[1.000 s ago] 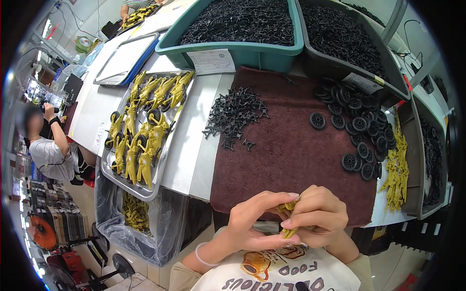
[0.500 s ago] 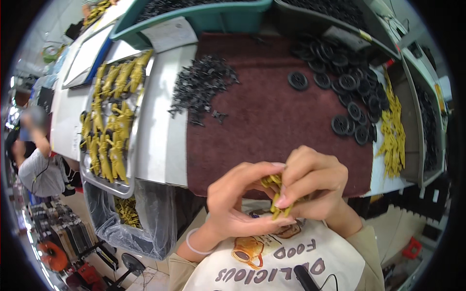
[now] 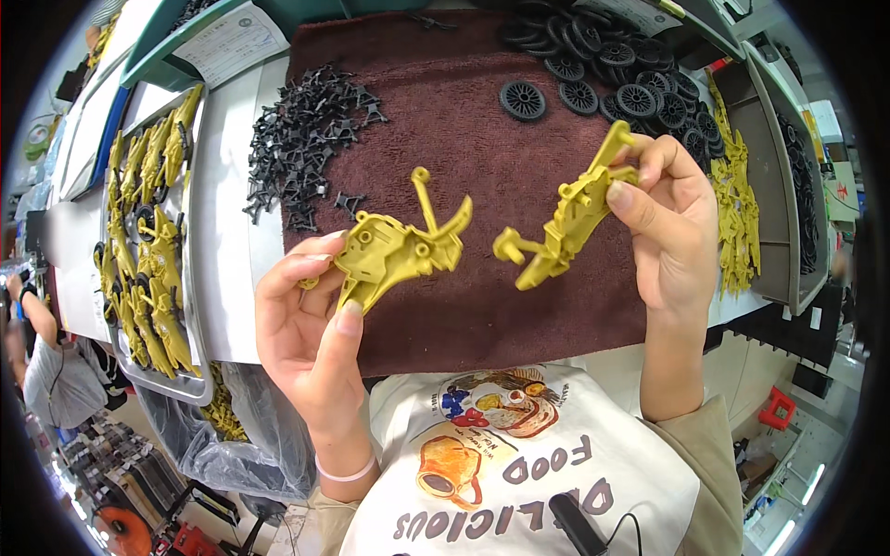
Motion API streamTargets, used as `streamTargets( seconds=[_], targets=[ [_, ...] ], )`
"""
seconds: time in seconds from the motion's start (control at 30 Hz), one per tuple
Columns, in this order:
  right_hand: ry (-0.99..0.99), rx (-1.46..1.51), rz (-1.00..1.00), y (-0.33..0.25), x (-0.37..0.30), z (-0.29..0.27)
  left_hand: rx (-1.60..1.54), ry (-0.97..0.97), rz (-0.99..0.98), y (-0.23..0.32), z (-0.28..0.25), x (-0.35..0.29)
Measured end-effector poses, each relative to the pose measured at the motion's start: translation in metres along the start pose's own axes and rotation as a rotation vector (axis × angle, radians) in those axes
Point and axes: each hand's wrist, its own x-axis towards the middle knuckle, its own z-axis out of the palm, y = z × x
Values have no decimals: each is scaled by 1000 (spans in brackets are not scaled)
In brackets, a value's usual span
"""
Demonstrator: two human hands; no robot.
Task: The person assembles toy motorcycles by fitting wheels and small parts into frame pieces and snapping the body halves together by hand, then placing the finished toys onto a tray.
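Observation:
My left hand (image 3: 311, 334) pinches a yellow plastic toy motorcycle half-shell (image 3: 389, 250) by its lower left end. Its inner side, with round pegs and a thin arm sticking up, faces me. My right hand (image 3: 677, 218) grips a second yellow half-shell (image 3: 573, 215) between thumb and fingers, tilted and seen nearly edge-on. A gap separates the two pieces, both held above the dark red cloth (image 3: 464, 320). Small black plastic parts (image 3: 301, 139) lie heaped at the cloth's left side, and black spoked toy wheels (image 3: 522, 101) are piled at its far right.
At left a metal tray (image 3: 193, 366) carries rows of yellow toys with black wheels. Below it hangs a plastic-lined bin (image 3: 269, 435) with yellow pieces. More yellow parts (image 3: 737, 222) lie right, beside a grey bin (image 3: 779, 213). A teal bin (image 3: 153, 65) stands far left.
My hands were close together over the yellow pieces near my chest. Now they have moved apart and up over the cloth, one half-shell in each. The view has shifted too.

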Motion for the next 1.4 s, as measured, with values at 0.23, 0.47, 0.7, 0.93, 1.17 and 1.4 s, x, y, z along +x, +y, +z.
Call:
streamTargets(
  seconds=[0.23,0.47,0.7,0.93,1.17,1.4],
  targets=[
    [-41,-559,26,8,-5,6,241,-81,-136,4,15,13],
    [-177,-1076,36,-9,-8,9,821,-168,115,2,17,30],
    [-263,-1043,3,-13,-3,-2,614,-152,14,2,10,40],
    [-324,-887,16,-20,22,-14,535,-138,-127,3,6,44],
    [-627,-1052,-166,-18,42,-12,472,-103,-151,3,8,43],
    [-816,-839,-93,-8,48,3,826,-196,32,2,13,44]
  ],
)
